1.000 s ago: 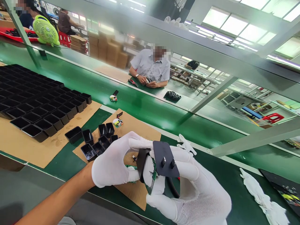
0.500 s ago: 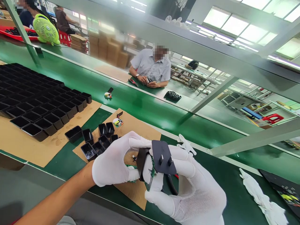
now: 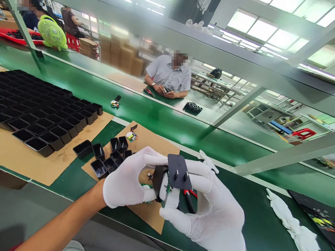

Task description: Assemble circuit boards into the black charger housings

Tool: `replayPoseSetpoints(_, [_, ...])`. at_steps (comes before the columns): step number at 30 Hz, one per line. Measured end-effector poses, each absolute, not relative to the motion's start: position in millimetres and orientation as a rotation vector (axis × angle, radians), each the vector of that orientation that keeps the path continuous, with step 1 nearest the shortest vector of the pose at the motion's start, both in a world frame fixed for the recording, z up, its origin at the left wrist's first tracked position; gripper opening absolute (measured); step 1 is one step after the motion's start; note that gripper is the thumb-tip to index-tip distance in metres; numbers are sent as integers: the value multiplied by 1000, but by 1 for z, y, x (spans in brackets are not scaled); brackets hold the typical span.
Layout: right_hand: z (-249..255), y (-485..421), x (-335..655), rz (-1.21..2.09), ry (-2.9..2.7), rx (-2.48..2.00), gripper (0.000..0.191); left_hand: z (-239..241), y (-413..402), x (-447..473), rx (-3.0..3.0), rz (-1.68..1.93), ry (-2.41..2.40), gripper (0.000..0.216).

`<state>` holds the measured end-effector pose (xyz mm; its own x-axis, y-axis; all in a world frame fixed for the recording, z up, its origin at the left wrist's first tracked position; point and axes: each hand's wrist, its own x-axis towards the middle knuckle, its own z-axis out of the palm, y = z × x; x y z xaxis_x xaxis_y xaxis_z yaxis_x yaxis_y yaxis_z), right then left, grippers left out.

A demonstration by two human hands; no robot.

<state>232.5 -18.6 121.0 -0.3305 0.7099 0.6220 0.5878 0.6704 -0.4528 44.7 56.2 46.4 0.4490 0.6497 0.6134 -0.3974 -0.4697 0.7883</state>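
In a bright workshop, a long green bench [image 3: 214, 233] runs below slanting metal beams, with a second work surface across a green strip. The left hand [image 3: 131, 177], gloved in white, pinches a small black box [image 3: 158, 179] between thumb and fingers, above the bench. The right hand [image 3: 214, 202], also gloved, has its fingers bent behind a black plug plate [image 3: 179, 170] with two metal prongs and holds it just to the right of the box. A circuit board [image 3: 163, 201] with a whitish part sits at the box's open side, seemingly partly inside; the fingers hide much of it.

Below the box lies a cardboard sheet [image 3: 153, 216]. Red-and-black pliers [image 3: 188, 203] rest to its lower right, partly covered by the right hand. To the left of the box stand several loose black cases [image 3: 98, 168], and farther left, many more in close rows [image 3: 39, 104]. Beyond the box lies a loose board [image 3: 132, 136]; another [image 3: 114, 104] lies on the green strip. Crumpled white gloves [image 3: 290, 219] lie well to the right of the box. Far beyond it, a person [image 3: 170, 76] sits with both hands together around something small.
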Motion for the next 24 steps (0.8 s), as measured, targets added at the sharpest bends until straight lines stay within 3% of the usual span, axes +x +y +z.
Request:
replayPoseSetpoints(18, [113,-12,233,133,-2082,-1089,54,40,57,43,1617,1213,257,82])
replayPoseSetpoints(24, [99,-16,232,345,-1848,-1106,61,34,54,50,1404,1205,249,62])
